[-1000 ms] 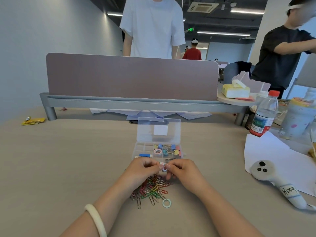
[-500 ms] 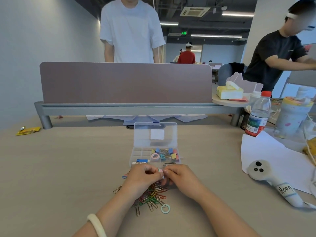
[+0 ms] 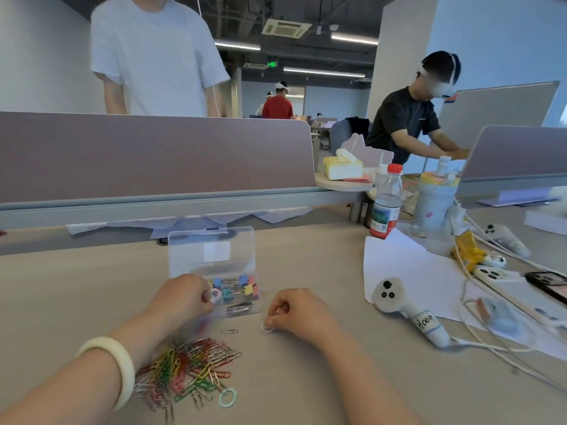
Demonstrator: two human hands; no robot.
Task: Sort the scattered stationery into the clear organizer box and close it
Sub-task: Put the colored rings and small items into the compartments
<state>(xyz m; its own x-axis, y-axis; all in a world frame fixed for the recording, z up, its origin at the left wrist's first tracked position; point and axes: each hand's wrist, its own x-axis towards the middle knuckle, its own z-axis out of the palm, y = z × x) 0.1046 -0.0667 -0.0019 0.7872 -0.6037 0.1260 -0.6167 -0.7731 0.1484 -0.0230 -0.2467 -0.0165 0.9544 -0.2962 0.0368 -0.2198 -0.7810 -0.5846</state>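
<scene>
Though joined a second ago, now parted — left hand curled at the organizer box, grip impossible to tell, right hand pinching a pale ring — sorting proceeding.

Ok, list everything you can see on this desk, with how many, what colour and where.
organizer box: one, clear, desk centre, lid open
binder clips: several, blue, pink, yellow, inside the box
paper clips: a pile, mixed colours, in front of the box
mint ring: one, pale green, at the pile's near edge
white ring: one, whitish, on the desk right of the box
water bottle: one, clear with red cap, far right
controller: one, white, right of the box
paper sheet: one, white, right side of the desk
divider: one, mauve, behind the box
bracelet: one, white, left wrist
left hand: one, at the box's front left, fingers curled
right hand: one, pinching the white ring
</scene>
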